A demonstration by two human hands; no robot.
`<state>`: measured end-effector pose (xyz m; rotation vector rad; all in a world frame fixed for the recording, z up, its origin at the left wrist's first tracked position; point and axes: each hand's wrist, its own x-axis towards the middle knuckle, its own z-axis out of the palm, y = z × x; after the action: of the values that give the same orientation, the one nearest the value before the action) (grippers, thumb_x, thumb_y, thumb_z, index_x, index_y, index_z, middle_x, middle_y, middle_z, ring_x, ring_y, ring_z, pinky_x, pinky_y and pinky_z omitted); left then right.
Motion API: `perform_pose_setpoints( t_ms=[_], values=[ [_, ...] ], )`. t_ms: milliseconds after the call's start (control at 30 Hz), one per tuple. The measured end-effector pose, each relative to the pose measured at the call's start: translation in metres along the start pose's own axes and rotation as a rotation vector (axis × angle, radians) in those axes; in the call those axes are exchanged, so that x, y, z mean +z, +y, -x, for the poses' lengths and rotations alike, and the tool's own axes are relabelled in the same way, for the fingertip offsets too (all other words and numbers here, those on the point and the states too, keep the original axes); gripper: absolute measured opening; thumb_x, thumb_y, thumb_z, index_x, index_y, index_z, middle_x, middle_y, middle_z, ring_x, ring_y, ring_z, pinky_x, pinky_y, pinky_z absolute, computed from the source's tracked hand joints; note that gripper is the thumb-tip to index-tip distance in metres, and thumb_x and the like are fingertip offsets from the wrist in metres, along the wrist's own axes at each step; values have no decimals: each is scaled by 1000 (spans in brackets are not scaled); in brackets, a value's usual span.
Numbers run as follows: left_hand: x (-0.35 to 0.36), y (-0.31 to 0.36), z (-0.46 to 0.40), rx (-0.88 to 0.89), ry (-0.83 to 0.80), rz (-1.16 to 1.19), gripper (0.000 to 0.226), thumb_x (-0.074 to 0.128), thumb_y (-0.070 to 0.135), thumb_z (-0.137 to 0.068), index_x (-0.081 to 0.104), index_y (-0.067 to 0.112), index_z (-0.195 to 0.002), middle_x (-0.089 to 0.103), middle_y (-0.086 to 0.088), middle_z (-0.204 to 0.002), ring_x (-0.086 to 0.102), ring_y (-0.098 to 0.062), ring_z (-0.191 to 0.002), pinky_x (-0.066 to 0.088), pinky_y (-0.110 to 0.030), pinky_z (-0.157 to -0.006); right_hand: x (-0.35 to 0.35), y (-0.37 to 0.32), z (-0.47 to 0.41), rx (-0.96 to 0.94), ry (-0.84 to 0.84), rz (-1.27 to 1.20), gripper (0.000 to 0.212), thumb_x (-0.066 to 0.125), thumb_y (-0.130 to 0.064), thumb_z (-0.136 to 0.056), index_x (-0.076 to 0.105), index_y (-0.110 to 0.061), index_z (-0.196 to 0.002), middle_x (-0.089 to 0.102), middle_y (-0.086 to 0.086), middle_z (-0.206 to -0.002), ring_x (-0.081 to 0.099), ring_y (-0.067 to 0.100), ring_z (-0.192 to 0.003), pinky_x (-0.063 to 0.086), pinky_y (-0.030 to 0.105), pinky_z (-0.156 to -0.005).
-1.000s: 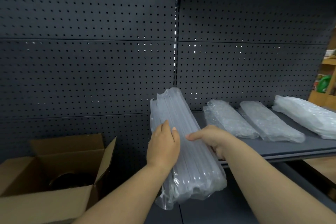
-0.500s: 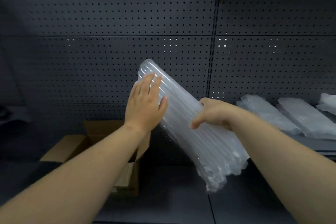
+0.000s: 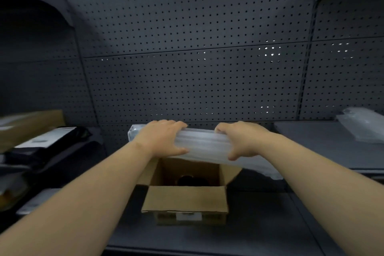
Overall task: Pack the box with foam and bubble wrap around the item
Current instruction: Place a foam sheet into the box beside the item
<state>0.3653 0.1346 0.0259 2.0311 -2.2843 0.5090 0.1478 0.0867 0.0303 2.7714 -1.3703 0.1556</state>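
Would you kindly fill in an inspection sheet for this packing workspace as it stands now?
Surface: dark grey shelf, bearing the box.
Job's things: open brown cardboard box with a dark item inside; clear ribbed air-cushion wrap held level above the opening.
Clutter: blurred black-and-white packets at left; clear plastic bundle on the raised shelf at right.
Grippers: left hand and right hand each grip the wrap.
Cables: nothing seen.
Surroundings: dark perforated back panel.
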Motion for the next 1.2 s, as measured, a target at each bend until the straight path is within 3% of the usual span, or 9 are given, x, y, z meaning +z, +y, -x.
perform_pose_setpoints(
  t_ms=[133,200,367,500,733,933,1200],
  values=[
    [16,-48,18,-44,-67,51,53,61,56,-80,44,30,-123,57,9,-111,52,-12,-91,44,-28,-78,11,-35,-15,-4,31,96,54,69,-25,-75,39,-34,-120,53,-6,-91,52,15,-78,34,22,-51],
    [23,-63,23,-51,-53,77,49,63,54,-80,44,29,-117,54,9,-102,50,-11,-86,45,-27,-74,17,-46,-21,7,55,131,52,67,-29,-77,38,-34,-120,50,-6,-91,50,15,-79,33,22,-52],
    [32,-82,31,-35,35,95,44,62,51,-83,45,28,-116,58,7,-107,51,-11,-86,47,-28,-77,27,-50,-26,68,114,182,54,65,-39,-78,39,-34,-125,57,-7,-110,51,14,-90,43,28,-70],
    [38,-86,35,-38,75,112,43,60,50,-85,45,27,-117,58,7,-110,55,-13,-92,47,-28,-79,29,-41,-23,135,105,233,55,65,-39,-78,40,-31,-126,58,-6,-112,49,13,-86,40,27,-67],
    [44,-80,30,-59,96,142,42,61,49,-83,45,28,-116,57,7,-111,51,-11,-89,45,-26,-74,25,-28,-21,142,109,258,43,61,-38,-79,44,-29,-118,52,-8,-94,52,14,-82,37,26,-58],
    [47,-74,24,-70,88,146,48,60,51,-81,44,28,-119,56,8,-113,47,-11,-89,39,-25,-71,22,-13,-22,115,101,260,41,60,-38,-80,44,-29,-117,54,-7,-94,54,15,-84,38,27,-60],
    [61,-85,20,-116,57,99,53,57,54,-82,42,29,-125,56,8,-116,52,-12,-93,44,-26,-77,30,7,-34,116,114,268,43,61,-39,-80,44,-31,-118,51,-9,-91,52,16,-84,36,26,-60]
  ],
)
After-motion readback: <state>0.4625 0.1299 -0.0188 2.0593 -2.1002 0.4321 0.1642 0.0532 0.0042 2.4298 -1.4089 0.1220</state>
